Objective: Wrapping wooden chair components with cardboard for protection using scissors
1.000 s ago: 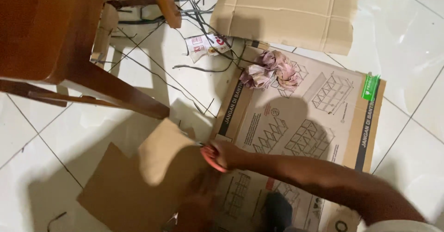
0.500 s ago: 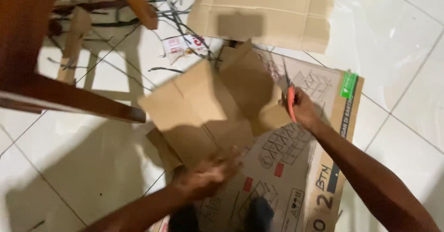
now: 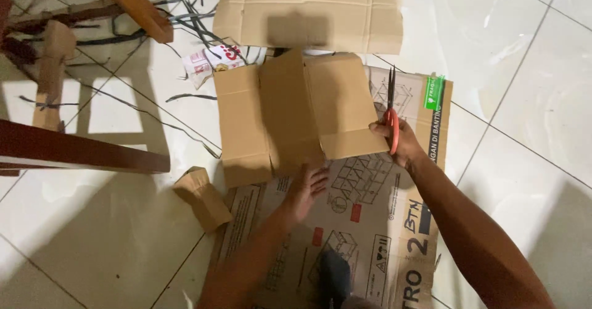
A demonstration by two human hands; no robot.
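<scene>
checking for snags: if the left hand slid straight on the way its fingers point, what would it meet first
Likely the plain folded cardboard piece: the left hand lies on the printed cardboard sheet with fingertips at that piece's lower edge, possibly already touching it.

Overall light: warm, moderately bright indoor light — even across the floor, no dark corners.
Source: overhead, behind the camera; a square shadow falls on the plain cardboard sheet (image 3: pixel 311 10) beyond the fingertips.
Shadows: soft-edged, broad; one spreads over the white tiles (image 3: pixel 105 241) left of the left hand (image 3: pixel 306 189), another lies right of the right hand (image 3: pixel 398 139).
Glare: pale sheen on glossy tiles beyond and right of the right-hand fingers.
Sharpness: fair — print on the flattened box (image 3: pixel 370 223) under the left fingers reads soft.
Blur: slight softness at both forearms, near the lower edge.
Edge distortion: mild wide-angle stretch.
</scene>
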